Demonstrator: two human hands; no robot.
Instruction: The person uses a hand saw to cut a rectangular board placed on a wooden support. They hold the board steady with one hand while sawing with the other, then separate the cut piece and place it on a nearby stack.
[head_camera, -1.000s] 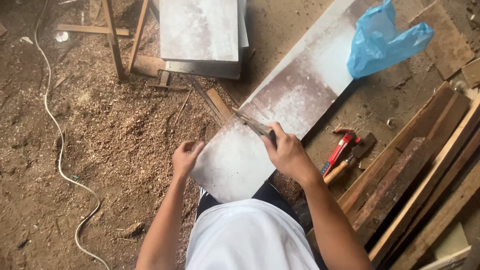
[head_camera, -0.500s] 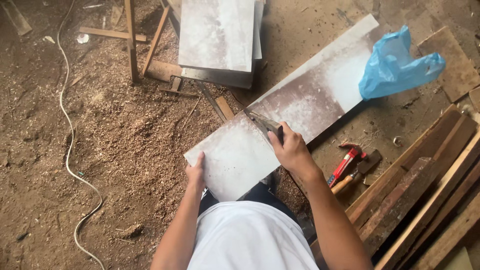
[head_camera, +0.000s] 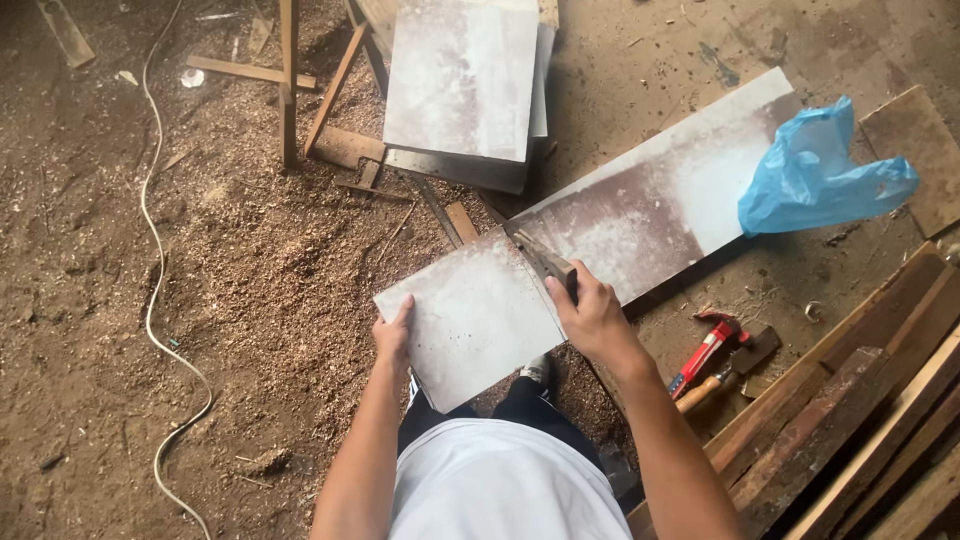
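Dusty board (head_camera: 640, 215), handsaw (head_camera: 540, 258), blue plastic bag (head_camera: 815, 180)

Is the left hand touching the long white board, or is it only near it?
Touching. The head view shows the left hand gripping the near left edge of the long white board, with the thumb lying on its top face.

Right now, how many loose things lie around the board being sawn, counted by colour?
Blue: 1, a plastic bag resting on the long board
Red: 1, a red-handled tool
White: 1, a cord on the sawdust
Total: 3
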